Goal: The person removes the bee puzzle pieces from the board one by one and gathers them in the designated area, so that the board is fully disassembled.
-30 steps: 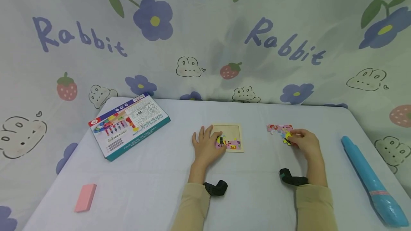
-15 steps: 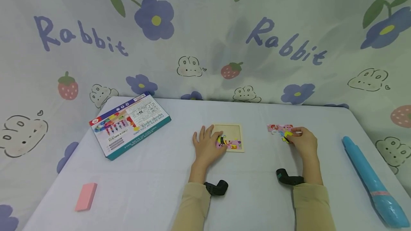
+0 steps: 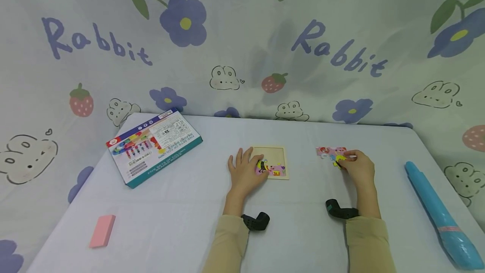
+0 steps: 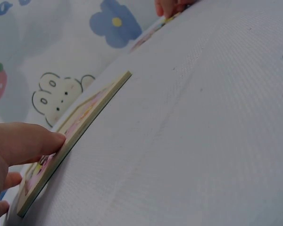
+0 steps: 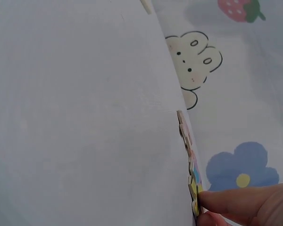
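Note:
My left hand (image 3: 245, 172) lies over the left side of a square wooden puzzle tray (image 3: 286, 164), fingers spread. In the left wrist view its thumb (image 4: 49, 142) rests on the tray's near edge. Puzzle pieces (image 3: 275, 169) with a pink picture fill the lower part of the tray, partly hidden by the hand; the upper part shows bare wood. To the right, my right hand (image 3: 360, 167) pinches a yellow puzzle piece (image 3: 337, 163) between thumb and fingertips. That piece is right at the lower edge of loose pink and blue puzzle pieces (image 3: 325, 151) on the table.
A flat cardboard toy box (image 3: 155, 148) lies at the back left of the white table (image 3: 170, 231). A pink block (image 3: 102, 231) sits at the front left. Along the right edge lies a long blue wrapped object (image 3: 439, 214). A patterned cloth hangs behind.
My right hand has shifted slightly left with the yellow puzzle piece, closer in to the loose pieces, then held there. My left hand stays on the tray.

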Demonstrator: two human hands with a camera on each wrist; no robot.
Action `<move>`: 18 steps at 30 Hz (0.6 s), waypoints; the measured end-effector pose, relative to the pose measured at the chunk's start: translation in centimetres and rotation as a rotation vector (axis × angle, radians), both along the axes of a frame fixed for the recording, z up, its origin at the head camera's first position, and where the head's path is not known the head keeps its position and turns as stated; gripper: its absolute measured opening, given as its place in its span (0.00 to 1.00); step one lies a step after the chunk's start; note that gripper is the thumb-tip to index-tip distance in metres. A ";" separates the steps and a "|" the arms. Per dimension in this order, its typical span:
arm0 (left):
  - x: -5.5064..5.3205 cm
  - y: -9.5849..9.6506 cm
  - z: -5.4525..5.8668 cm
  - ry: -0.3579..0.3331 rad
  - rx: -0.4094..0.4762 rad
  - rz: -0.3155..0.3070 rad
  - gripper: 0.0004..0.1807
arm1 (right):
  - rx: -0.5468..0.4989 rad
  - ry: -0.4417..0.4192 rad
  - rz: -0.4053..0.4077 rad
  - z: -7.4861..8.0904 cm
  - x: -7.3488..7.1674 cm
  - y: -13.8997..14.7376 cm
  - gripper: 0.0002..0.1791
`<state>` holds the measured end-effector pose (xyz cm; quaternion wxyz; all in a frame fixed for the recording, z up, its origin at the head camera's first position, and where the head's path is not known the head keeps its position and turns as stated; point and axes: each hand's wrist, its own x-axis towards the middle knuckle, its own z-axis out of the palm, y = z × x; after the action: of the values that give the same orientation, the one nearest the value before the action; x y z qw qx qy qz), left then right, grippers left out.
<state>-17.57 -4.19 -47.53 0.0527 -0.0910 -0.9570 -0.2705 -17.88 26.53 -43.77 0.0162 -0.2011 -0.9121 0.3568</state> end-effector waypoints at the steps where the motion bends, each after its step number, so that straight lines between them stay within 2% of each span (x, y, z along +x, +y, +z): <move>1: 0.0 0.0 0.0 0.002 0.001 0.000 0.26 | 0.001 -0.001 0.000 0.0 0.0 0.0 0.21; 18: 0.0 0.0 0.1 -0.010 -0.003 0.005 0.27 | -0.015 -0.011 0.001 -0.1 0.0 0.0 0.22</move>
<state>-17.60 -4.18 -47.45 0.0482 -0.0874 -0.9579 -0.2692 -17.92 26.52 -43.83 0.0094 -0.2028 -0.9095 0.3627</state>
